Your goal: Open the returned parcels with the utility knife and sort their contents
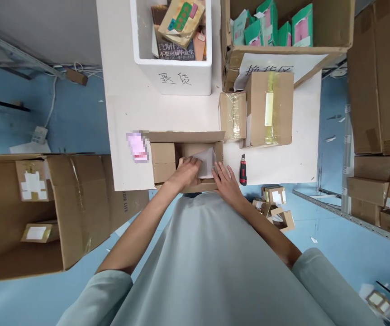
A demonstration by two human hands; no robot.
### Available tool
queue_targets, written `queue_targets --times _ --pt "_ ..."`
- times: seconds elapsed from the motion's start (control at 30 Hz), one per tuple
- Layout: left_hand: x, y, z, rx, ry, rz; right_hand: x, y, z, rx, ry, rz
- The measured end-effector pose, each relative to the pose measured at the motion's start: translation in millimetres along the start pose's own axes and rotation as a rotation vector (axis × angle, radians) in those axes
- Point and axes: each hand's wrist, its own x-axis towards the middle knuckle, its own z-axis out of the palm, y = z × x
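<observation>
A small open cardboard box [168,159] sits at the near edge of the white table [123,117]. My left hand [186,171] reaches into it, fingers curled on a white wrapped item [206,160] inside. At the box's right side rests my right hand [225,179], fingers stretched flat on the near flap, holding nothing. A blurred pink patch [137,147] lies on the table just left of the box.
A red and black utility knife [243,171] lies right of the box. Behind stand two taped cartons [269,108], a white foam bin [171,68] of books and a large carton [283,40] of green packets. Big cardboard boxes [28,208] flank the table; small ones lie on the blue floor.
</observation>
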Motion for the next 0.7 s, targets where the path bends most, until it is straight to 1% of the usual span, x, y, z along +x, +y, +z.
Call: queue_targets --times 0.13,0.2,0.27,0.33,0.4,0.47,0.53,0.6,0.63,0.7 --pt "32.0 -3.8 -6.8 0.086 -0.223 0.013 2.5 4.6 13.0 0.031 0.063 0.031" --pt "40.4 -5.2 -6.5 0.105 -0.27 0.046 3.7 4.1 15.6 0.034 0.082 0.035" --pt "44.4 -7.7 -3.7 0.085 -0.242 0.06 5.4 3.5 17.8 0.031 0.103 0.036" --pt "45.5 -11.1 -0.3 0.024 -0.216 0.031 7.0 3.7 20.7 0.033 0.129 0.038" --pt "44.5 -14.7 1.0 -0.032 -0.222 -0.002 7.5 4.6 23.6 0.044 0.15 0.038" --pt "41.0 -17.5 -1.4 -0.046 -0.221 0.003 6.1 5.3 24.6 0.056 0.156 0.028" --pt "33.4 -20.1 -8.1 -0.035 -0.198 0.023 2.9 5.1 22.4 0.074 0.158 0.007" --pt "20.6 -23.6 -18.8 -0.015 -0.16 0.037 -1.8 3.5 16.9 0.128 0.178 -0.006" --pt "12.1 -25.7 -25.7 -0.013 -0.136 0.05 -4.3 2.4 13.1 0.175 0.201 0.004" --pt "-8.3 -29.6 -42.7 -0.044 -0.076 0.088 -9.0 0.3 4.6 0.303 0.277 0.069"
